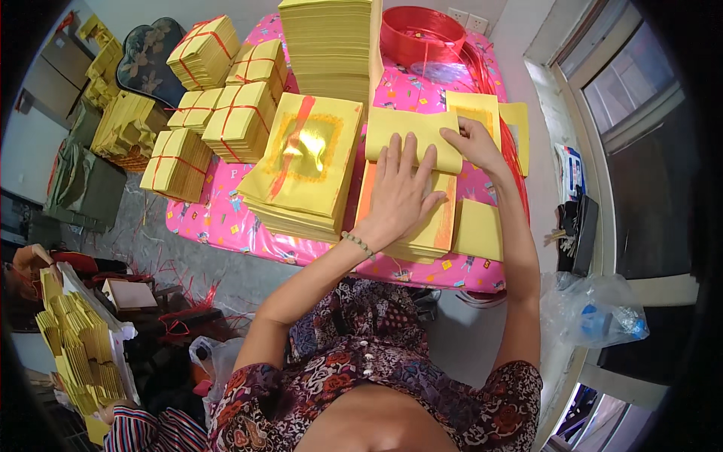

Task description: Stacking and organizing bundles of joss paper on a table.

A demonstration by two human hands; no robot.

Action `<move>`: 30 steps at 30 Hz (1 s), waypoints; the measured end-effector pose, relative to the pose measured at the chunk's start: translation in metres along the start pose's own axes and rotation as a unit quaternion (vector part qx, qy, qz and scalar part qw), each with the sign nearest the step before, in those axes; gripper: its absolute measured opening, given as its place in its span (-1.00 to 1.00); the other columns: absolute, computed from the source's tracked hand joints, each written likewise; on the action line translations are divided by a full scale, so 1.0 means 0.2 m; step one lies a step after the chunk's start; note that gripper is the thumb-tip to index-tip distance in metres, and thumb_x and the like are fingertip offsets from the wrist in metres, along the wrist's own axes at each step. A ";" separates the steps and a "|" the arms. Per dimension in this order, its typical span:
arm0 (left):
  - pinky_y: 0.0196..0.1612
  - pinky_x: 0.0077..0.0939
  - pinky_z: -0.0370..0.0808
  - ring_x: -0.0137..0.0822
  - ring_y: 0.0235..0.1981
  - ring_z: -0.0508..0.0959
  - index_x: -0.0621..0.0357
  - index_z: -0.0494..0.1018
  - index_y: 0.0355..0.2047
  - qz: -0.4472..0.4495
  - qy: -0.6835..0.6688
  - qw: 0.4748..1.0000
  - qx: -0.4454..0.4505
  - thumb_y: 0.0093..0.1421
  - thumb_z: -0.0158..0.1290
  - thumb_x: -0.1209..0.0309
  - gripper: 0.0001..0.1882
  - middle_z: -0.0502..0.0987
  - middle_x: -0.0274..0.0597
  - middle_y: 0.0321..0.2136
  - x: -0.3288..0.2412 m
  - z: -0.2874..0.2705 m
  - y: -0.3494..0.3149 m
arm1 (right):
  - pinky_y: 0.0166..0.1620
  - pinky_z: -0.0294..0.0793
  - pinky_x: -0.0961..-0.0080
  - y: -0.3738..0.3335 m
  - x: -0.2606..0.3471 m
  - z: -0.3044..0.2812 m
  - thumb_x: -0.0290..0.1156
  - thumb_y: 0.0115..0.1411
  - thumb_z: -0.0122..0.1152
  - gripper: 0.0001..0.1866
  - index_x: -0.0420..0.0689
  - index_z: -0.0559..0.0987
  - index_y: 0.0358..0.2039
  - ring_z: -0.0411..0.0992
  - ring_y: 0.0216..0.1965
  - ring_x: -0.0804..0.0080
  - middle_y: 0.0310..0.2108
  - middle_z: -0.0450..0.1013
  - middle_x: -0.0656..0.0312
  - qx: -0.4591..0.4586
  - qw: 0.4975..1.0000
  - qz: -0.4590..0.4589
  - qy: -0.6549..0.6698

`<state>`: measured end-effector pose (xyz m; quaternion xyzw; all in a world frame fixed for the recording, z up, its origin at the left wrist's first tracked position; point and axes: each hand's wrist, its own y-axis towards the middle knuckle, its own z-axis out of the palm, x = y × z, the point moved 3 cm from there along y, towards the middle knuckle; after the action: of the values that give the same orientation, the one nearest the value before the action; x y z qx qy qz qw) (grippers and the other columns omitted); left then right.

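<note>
A sheet of yellow paper [410,129] lies folded over a stack of yellow paper [423,233] with orange edge marks at the front right of the table. My left hand [399,197] lies flat across the sheet and the stack, fingers stretched out, with a beaded bracelet at the wrist. At the sheet's right edge my right hand [476,145] has bent fingers and its thumb on the paper, closed on that edge. Left of my hands stands a taller stack of yellow paper [312,162], its top bearing a shiny gold patch and a red stripe.
Several red-tied yellow bundles [239,120] fill the left of the pink patterned table [218,226]. Behind stand a high paper stack [327,49] and a red coil [423,34]. Loose yellow paper [479,230] lies at the right. Another person's striped sleeve [154,431] shows lower left.
</note>
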<state>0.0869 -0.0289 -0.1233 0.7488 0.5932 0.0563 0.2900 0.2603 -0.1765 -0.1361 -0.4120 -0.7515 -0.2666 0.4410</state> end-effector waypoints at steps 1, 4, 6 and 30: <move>0.31 0.20 0.09 0.31 0.31 0.11 0.08 0.14 0.36 -0.004 0.003 1.000 0.006 0.23 0.07 -0.04 -0.20 0.15 0.25 0.28 0.02 0.02 0.01 | -0.35 0.41 0.52 0.02 0.01 0.00 -0.18 0.17 0.31 -0.65 -0.26 0.63 -0.24 0.35 -0.49 0.58 -0.52 0.49 0.33 0.005 0.999 0.012 -0.042; 0.30 0.22 0.09 0.30 0.30 0.14 0.05 0.13 0.36 -0.014 0.011 1.000 0.024 0.23 0.08 -0.05 -0.20 0.16 0.25 0.28 0.05 0.06 0.01 | -0.27 0.46 0.38 -0.01 0.16 -0.02 -0.11 0.14 0.33 -0.59 -0.25 0.61 -0.26 0.42 -0.47 0.36 -0.44 0.51 0.19 -0.037 0.970 0.040 -0.239; 0.30 0.22 0.10 0.30 0.29 0.15 0.04 0.13 0.37 -0.012 0.014 1.000 0.024 0.23 0.08 -0.06 -0.19 0.16 0.24 0.28 0.06 0.06 0.02 | -0.20 0.48 0.30 0.00 0.19 0.00 -0.10 0.15 0.31 -0.58 -0.26 0.60 -0.24 0.46 -0.38 0.25 -0.35 0.53 0.12 -0.129 0.951 -0.061 -0.275; 0.30 0.25 0.06 0.34 0.29 0.14 -0.04 0.08 0.40 -0.007 -0.002 0.999 0.032 0.31 -0.05 -0.08 -0.24 0.17 0.27 0.29 0.07 0.09 0.03 | -0.11 0.53 0.38 0.33 0.18 0.17 -0.40 0.21 0.22 -0.75 -0.27 0.63 -0.15 0.57 -0.24 0.27 -0.28 0.60 0.04 0.070 0.971 -0.100 -0.208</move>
<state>0.1040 -0.0234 -0.1395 0.7539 0.5993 0.0339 0.2671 0.2922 -0.1020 -0.1183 -0.3495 -0.8807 -0.1649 0.2738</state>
